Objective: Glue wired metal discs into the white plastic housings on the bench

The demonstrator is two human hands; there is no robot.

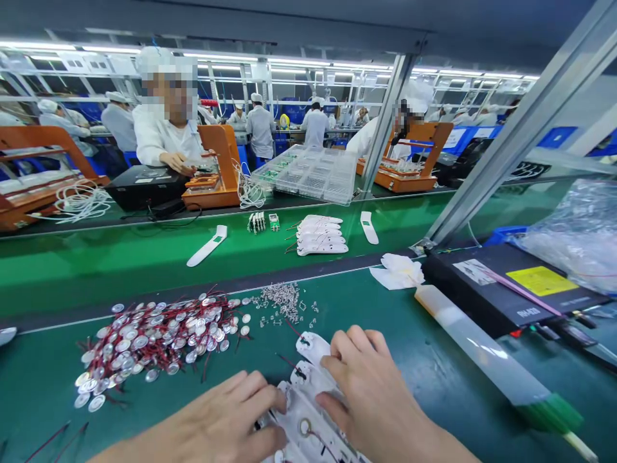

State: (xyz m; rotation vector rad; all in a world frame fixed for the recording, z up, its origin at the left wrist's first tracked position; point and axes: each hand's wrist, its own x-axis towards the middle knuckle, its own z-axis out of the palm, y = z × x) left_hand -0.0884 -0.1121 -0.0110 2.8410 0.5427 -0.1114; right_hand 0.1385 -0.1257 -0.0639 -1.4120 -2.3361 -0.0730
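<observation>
My left hand (236, 415) has its fingers curled over the left edge of a row of white plastic housing halves (315, 386), with the thumb pressed low on them. My right hand (369, 379) grips the same row from the right, fingers bent over the far shells and thumb on the inner side. The housings lie side by side with their hollow sides up. Inside the nearest one shows a small round disc (304, 427) with a thin wire. Dark red wires stick out of the far ends. My fingertips partly hide the shells' edges.
A heap of wired metal discs (159, 341) lies left, beside small clear parts (284, 299). Behind, the green belt (120, 251) carries stacked white housings (321, 235). At right are a black box (501, 289) and a green-ended brush-like tool (482, 347). Co-workers sit opposite.
</observation>
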